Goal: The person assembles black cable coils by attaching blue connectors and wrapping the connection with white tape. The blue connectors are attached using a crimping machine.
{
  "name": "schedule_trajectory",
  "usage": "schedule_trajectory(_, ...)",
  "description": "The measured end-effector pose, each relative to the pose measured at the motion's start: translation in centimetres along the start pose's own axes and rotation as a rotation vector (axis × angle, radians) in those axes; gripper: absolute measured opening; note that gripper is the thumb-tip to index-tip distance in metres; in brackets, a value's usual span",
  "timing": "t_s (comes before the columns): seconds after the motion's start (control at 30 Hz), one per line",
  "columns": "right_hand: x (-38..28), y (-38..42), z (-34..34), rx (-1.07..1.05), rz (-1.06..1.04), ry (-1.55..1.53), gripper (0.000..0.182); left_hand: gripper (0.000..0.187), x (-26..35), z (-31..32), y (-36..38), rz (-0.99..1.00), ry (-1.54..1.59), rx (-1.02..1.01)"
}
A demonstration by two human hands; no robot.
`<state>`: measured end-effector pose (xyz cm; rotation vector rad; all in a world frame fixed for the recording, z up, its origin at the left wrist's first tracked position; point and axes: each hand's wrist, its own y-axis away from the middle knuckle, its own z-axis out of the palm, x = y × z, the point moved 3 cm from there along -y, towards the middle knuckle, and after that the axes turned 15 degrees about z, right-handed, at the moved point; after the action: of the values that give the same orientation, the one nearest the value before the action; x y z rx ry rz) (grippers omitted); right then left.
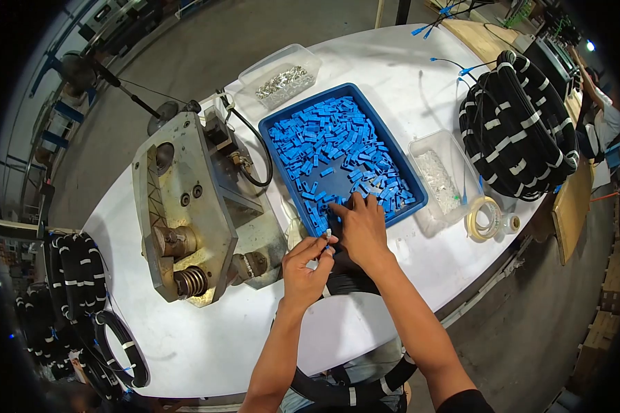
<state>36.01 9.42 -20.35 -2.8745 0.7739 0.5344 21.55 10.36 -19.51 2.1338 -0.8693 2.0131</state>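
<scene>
My left hand (pixel 308 272) is closed in a pinch around a small whitish connector (pixel 328 235) at the near edge of the blue tray (pixel 422 201). Below that hand, part of a black cable (pixel 355 283) shows, mostly covered by my arms. Over the tray's near side is my right hand (pixel 362 230), its thumb stretched apart from the bent fingers. Its fingertips reach down among small blue plastic connector housings (pixel 331 134) and are partly hidden. A heap of these housings fills the far part of the tray. A banded black cable coil (pixel 365 392) lies across my lap.
A metal press-like machine (pixel 186 199) stands left of the tray. Clear bins hold metal parts (pixel 282 82) and whitish pieces (pixel 437 180). Tape rolls (pixel 483 219) and a large cable coil (pixel 520 127) are at right. More coils (pixel 76 275) hang at left. Another person (pixel 606 117) is at far right.
</scene>
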Motion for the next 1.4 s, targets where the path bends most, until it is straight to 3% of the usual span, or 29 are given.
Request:
schedule_trajectory(0.2, -0.3, -0.1, -0.1, 0.019, 0.077, -0.212, 0.025, 0.019, 0.1, -0.1, -0.1, -0.003, 0.025, 0.009)
schedule_trajectory(0.33, -0.1, 0.1, -0.7, 0.021, 0.02, -0.29, 0.024, 0.016, 0.3, -0.1, -0.2, 0.007, 0.002, -0.004)
schedule_trajectory(0.4, 0.1, 0.4, -1.5, 0.028, -0.059, -0.468, 0.02, 0.015, 0.3, 0.0, -0.2, 0.01, 0.004, 0.003)
schedule_trajectory(0.6, 0.6, 2.4, -3.6, -0.028, 0.025, -0.933, 0.018, 0.012, 0.9, 0.4, -0.3, 0.105, -0.076, -0.011)
schedule_trajectory(0.73, 1.3, 3.9, -4.2, 0.009, 0.022, -0.923, 0.019, 0.011, 0.7, 0.6, -0.3, 0.201, -0.129, -0.005)
schedule_trajectory(0.87, 1.5, 4.4, -3.8, 0.039, 0.013, -1.056, 0.019, 0.012, 1.0, 0.7, -0.3, 0.139, -0.176, -0.042)
schedule_trajectory(1.03, 1.1, 4.9, -4.1, -0.022, -0.029, -1.128, 0.021, 0.021, 1.0, 0.9, -0.2, 0.285, -0.311, -0.028)
schedule_trajectory(1.13, 1.0, 4.9, -3.7, -0.01, -0.062, -1.192, 0.023, 0.025, 0.7, 0.9, -0.1, 0.271, -0.294, -0.043)
schedule_trajectory(1.4, 0.9, 4.7, -4.5, 0.098, -0.138, -1.056, 0.025, 0.031, 0.2, 0.9, 0.0, 0.276, -0.259, -0.038)
